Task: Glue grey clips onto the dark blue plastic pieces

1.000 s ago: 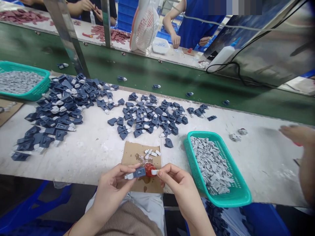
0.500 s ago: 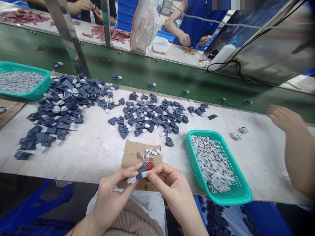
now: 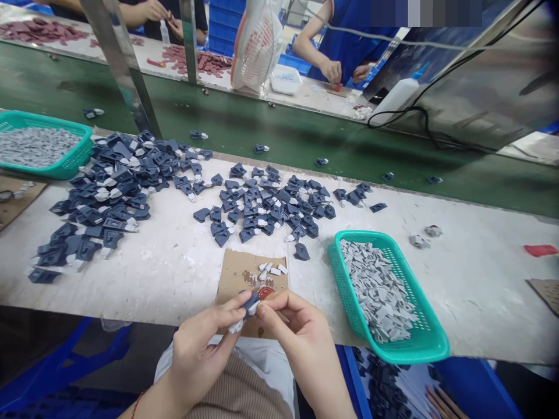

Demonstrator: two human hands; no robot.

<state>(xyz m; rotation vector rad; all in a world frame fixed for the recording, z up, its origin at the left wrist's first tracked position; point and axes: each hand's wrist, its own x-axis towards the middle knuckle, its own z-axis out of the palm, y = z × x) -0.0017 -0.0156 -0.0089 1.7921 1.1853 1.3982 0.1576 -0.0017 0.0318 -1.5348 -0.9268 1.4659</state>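
Observation:
My left hand [image 3: 203, 343] pinches a dark blue piece [image 3: 250, 304] with a light grey part at its lower end, over the front of a cardboard sheet [image 3: 231, 270]. Between the thumb and fingers of my right hand [image 3: 297, 326] is a small light grey part [image 3: 254, 308], touching the blue piece. Just behind my fingers lies a red round spot [image 3: 265, 293] on the cardboard. Several loose grey parts [image 3: 275, 271] rest beyond it. Blue pieces [image 3: 266, 203] are scattered behind the cardboard.
A green basket [image 3: 430, 343] of grey parts stands at the right, another [image 3: 65, 169] at the far left. A large heap of blue pieces [image 3: 126, 169] lies left. Behind runs a green belt [image 3: 236, 122] carrying pieces. People's hands [image 3: 332, 71] are across it.
The blue piece in my left hand has tilted, and the grey part in my right hand is angled differently. Pieces on the belt have moved left. Another person's arm has left the right side.

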